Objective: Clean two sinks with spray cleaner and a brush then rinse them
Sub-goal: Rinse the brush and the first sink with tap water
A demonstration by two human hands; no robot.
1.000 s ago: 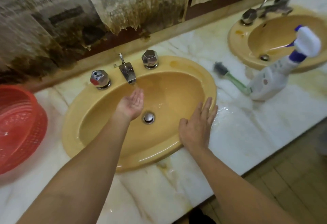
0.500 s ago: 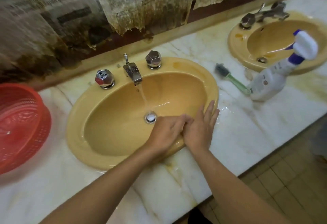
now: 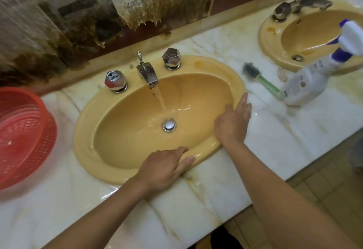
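Two yellow oval ceramic sinks: near sink point(image 3: 94, 150) centre, second sink point(image 3: 267, 38) at 2 o'clock. Left hand point(image 3: 163, 167), fingers straight, rests on near rim at 6 o'clock. Right hand point(image 3: 233, 123) flat on rim at 3 o'clock. Neither grasps anything. One chrome spout point(image 3: 147, 72) runs water. One green-handled brush point(image 3: 261, 80) and one white spray bottle point(image 3: 302, 85) between sinks.

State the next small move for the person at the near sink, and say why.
Probably slide the left hand along the front rim of the sink, rubbing it: the tap is running, the right hand rests flat on the rim too, and the brush and spray bottle are set aside.
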